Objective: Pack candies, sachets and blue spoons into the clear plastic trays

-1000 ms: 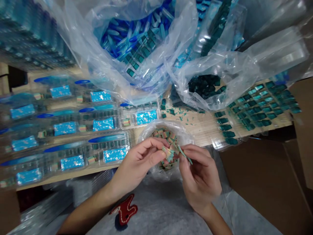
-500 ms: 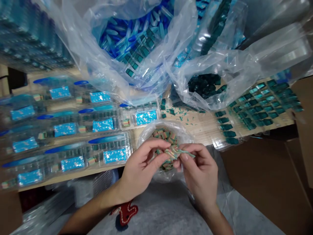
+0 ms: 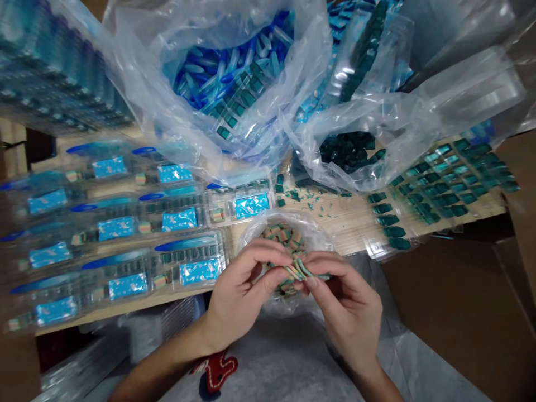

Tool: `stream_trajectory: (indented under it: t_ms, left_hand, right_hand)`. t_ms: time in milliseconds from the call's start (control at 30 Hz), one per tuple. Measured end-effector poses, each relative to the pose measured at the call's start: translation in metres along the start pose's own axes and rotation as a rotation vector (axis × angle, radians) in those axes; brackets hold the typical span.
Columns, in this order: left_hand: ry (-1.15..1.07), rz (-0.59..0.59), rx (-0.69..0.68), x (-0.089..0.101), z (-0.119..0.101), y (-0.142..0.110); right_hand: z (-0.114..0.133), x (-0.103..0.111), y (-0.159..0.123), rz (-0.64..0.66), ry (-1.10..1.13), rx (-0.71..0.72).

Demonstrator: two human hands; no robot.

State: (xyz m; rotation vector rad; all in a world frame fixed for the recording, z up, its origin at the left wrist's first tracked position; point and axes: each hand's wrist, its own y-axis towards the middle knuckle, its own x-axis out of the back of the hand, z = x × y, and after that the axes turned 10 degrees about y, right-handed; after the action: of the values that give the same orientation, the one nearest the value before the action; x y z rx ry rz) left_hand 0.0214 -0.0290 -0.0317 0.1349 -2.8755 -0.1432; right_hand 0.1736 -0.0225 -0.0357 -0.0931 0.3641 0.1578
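Note:
My left hand [image 3: 247,285] and my right hand [image 3: 343,307] meet in front of me, fingertips pinching a thin striped strip [image 3: 299,271] of teal, cream and pink. Its material is hard to tell, and the fingers hide part of it. Directly below and behind my hands, a clear plastic bag [image 3: 310,226] holds a heap of small striped pieces [image 3: 285,234]. My fingers sit over the bag's opening, and my hands hide its front.
Clear blister trays [image 3: 180,257] with blue labels lie on a wooden board [image 3: 335,215] to the left. Teal pieces [image 3: 435,190] and scraps lie on the board to the right. Plastic bags [image 3: 226,72] of blue and teal items rise behind. A cardboard box [image 3: 444,312] stands at right.
The strip has gone from a loose, folded bunch to a tighter, narrower hold between my fingertips. My hands have come closer together. The view has shifted slightly.

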Motion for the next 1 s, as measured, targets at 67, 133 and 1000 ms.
stream_trajectory:
  t_ms: [67,133,1000]
  left_hand:
    - [-0.030,-0.012,0.009,0.001,0.000,0.001]
    - [-0.046,-0.007,0.011,0.002,0.001,0.002]
    - [0.006,0.209,0.131,0.014,0.004,-0.003]
  right_hand:
    - [-0.001,0.002,-0.001,0.034,-0.036,0.005]
    - [-0.002,0.003,-0.002,0.052,-0.053,0.011]
    - [0.002,-0.002,0.004,-0.100,-0.183,-0.017]
